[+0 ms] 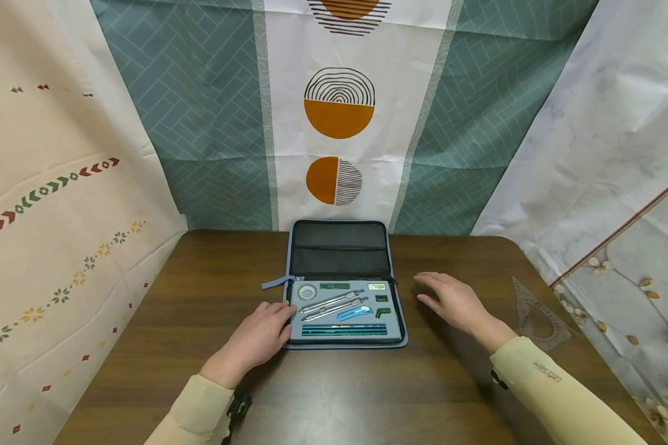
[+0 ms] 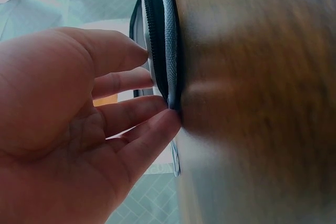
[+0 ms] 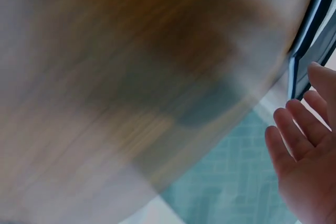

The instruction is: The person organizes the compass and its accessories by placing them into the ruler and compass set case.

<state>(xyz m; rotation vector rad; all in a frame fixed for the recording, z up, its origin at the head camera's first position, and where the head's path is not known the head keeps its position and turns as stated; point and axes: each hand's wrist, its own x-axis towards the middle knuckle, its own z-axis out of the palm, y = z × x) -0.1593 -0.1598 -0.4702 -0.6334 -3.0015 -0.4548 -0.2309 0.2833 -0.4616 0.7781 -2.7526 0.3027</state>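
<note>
A zippered drawing-set case (image 1: pixel 339 247) lies unfolded on the table, its black lid tilted back. In its grey tray sit a silver compass and a divider-like tool (image 1: pixel 331 303), a blue craft knife (image 1: pixel 354 313), green pencils (image 1: pixel 344 330), an eraser (image 1: pixel 376 287), a round white disc (image 1: pixel 307 292) and small green pieces. My left hand (image 1: pixel 263 334) touches the tray's left front edge; in the left wrist view its extended fingers (image 2: pixel 142 129) meet the zipper edge. My right hand (image 1: pixel 451 301) hovers right of the case, fingers loosely bent, holding nothing; the right wrist view shows it apart from the case.
A transparent set square (image 1: pixel 540 318) lies on the wooden table (image 1: pixel 345 395) near its right edge, beside my right forearm. Patterned cloths (image 1: pixel 217 123) hang behind and at both sides of the table. A blue zipper pull strap (image 1: pixel 275 283) sticks out left of the case.
</note>
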